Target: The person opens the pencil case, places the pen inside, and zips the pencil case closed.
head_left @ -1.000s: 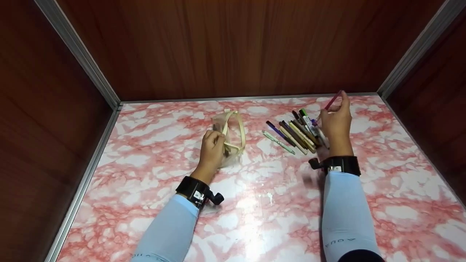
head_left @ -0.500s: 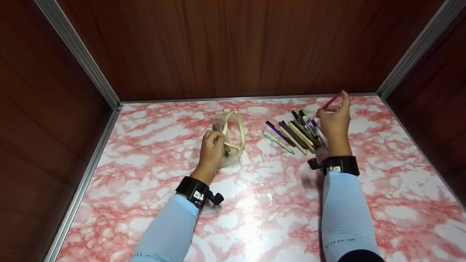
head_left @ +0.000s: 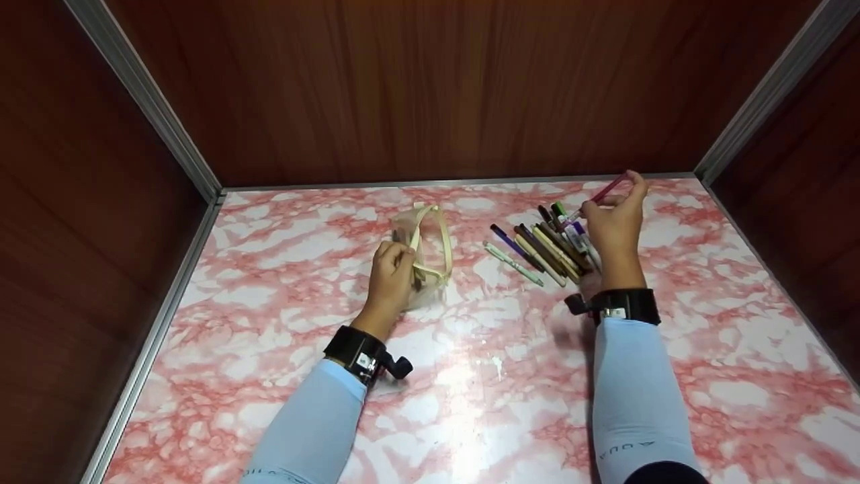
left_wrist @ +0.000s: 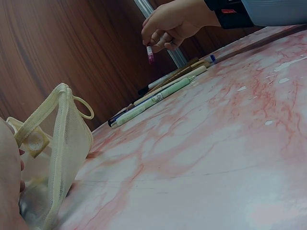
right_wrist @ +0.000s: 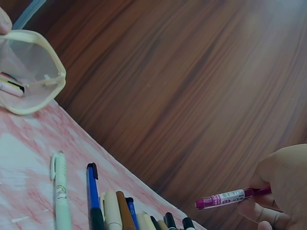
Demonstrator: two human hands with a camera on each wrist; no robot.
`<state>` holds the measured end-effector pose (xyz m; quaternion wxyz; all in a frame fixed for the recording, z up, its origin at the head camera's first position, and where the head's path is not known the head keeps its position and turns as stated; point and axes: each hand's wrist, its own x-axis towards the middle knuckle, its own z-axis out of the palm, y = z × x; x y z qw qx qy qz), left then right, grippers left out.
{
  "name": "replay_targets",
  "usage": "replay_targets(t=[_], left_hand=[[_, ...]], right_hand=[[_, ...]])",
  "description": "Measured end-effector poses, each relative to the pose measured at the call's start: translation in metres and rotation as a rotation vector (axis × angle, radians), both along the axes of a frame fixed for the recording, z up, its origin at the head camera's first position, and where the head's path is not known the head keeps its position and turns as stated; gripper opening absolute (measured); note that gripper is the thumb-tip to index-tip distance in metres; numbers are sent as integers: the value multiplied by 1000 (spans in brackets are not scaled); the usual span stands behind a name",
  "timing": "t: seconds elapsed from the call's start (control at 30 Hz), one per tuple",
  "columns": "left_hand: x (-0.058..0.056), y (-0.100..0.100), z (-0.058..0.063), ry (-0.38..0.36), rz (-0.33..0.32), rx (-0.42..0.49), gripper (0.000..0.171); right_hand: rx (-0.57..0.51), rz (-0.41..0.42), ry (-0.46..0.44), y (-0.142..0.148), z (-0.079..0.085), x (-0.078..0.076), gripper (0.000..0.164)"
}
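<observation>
My left hand (head_left: 392, 272) grips one side of a cream mesh pencil pouch (left_wrist: 76, 136), whose mouth stands open toward the right. A few pens (right_wrist: 10, 88) lie inside the pouch in the right wrist view. Over the right end of a row of pens, my right hand (head_left: 617, 225) pinches a magenta pen (right_wrist: 228, 197) between thumb and fingers, its barrel slanting. Beneath it lie a light green pen (head_left: 512, 263), a blue pen (head_left: 516, 246), and several brown, cream and black-capped pens. My right hand hides part of the row.
The pens lie on a red-and-white marbled table (head_left: 497, 403). Dark wood panels (head_left: 430, 94) rise behind and at both sides, with metal trim (head_left: 144, 101) at the corners. Bare table lies between the pouch and the pens and in front of them.
My right hand has shifted slightly left with the magenta pen, whose lower end now reaches further left over the row. My left hand and the pouch have stayed put.
</observation>
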<state>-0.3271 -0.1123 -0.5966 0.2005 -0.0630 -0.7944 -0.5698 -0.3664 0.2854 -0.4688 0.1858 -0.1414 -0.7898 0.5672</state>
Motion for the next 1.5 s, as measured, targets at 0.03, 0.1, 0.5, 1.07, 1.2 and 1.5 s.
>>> replay_targets(t=[0.03, 0.1, 0.5, 1.07, 1.2, 1.5], left_hand=[[-1, 0, -1, 0, 3, -4, 19], [-2, -1, -2, -4, 6, -9, 19], [-3, -2, -5, -8, 2, -11, 18], [3, 2, 1, -5, 15, 7, 19], [1, 1, -2, -15, 17, 4, 19], [2, 2, 1, -15, 17, -9, 19]], right_hand=[[1, 0, -1, -1, 0, 0, 93], [2, -3, 0, -4, 1, 0, 93], [-36, 64, 69, -27, 3, 0, 90], [-165, 140, 103, -63, -1, 0, 82], [-295, 180, 99, -78, -6, 0, 80], [-347, 277, 35, -128, -18, 7, 87]])
